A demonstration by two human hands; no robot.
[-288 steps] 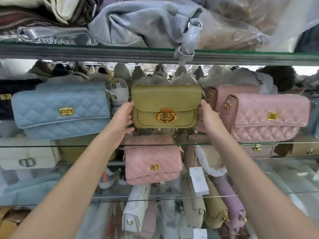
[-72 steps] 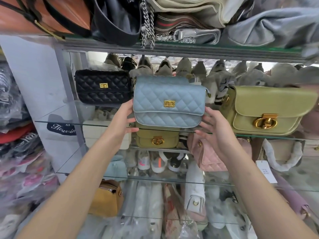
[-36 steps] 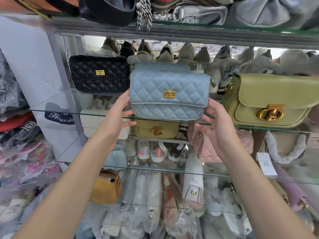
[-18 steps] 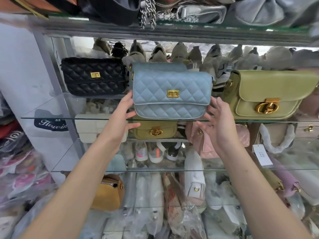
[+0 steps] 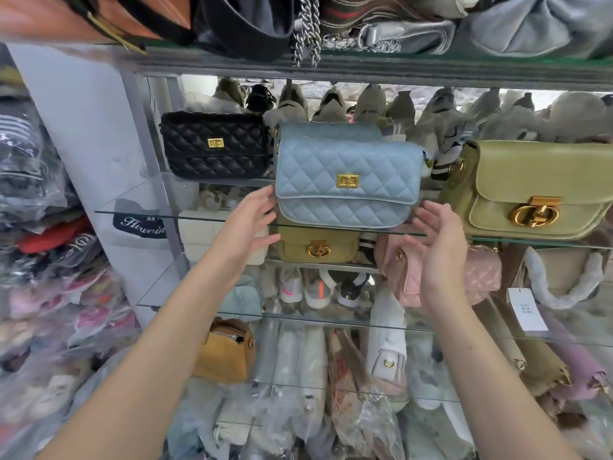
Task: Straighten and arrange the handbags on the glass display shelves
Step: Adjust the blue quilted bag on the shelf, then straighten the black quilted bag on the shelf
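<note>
A light blue quilted handbag [image 5: 345, 175] with a gold clasp stands upright on the glass shelf [image 5: 139, 214], between a black quilted handbag [image 5: 214, 144] on its left and an olive-green handbag [image 5: 530, 187] on its right. My left hand [image 5: 252, 224] is just off the blue bag's lower left corner, fingers apart, holding nothing. My right hand [image 5: 438, 237] hovers by its lower right corner, palm open, a small gap from the bag.
A higher shelf [image 5: 365, 69] above holds piled bags and a hanging chain [image 5: 306, 28]. Below sit a small olive bag [image 5: 318, 247], a pink quilted bag [image 5: 411, 273], a white bag [image 5: 202, 234] and a mustard bag [image 5: 229, 350]. Wrapped shoes line the back. Bagged goods stack at left.
Both hands have come off the blue handbag and drawn back slightly; the bag now stands by itself on the shelf.
</note>
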